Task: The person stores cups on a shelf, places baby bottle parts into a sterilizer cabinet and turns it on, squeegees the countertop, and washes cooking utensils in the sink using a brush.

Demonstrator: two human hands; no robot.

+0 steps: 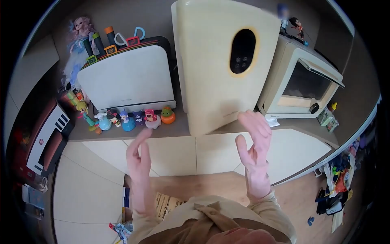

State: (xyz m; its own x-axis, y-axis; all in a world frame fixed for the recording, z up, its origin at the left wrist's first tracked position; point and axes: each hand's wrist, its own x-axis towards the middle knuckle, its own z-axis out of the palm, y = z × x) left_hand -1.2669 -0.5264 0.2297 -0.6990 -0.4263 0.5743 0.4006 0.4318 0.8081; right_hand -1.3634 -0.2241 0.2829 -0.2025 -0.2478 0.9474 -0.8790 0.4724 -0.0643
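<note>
Head cam: looking down at both hands, bare and raised, well apart. Got L hand empty afaict, fingers slightly bent, thumb a bit off them. Ditto R hand, spread wider, nothing gripped. Seeing a tall cream appliance btwn & beyond both, w/ dark oval panel up top, lower edge rt by R fingertips. Can't tell if touching or just overlapping in view.

Just past L fingertips, spotting a row of figurines along the front of the counter; behind those, a white-fronted case w/ toy cameras on top. Further up-left of L hand, a doll. Beyond R hand & to its right, a small oven, door shut. Below the fingertips, pale cabinet doors, approx. spanning hand to hand.
</note>
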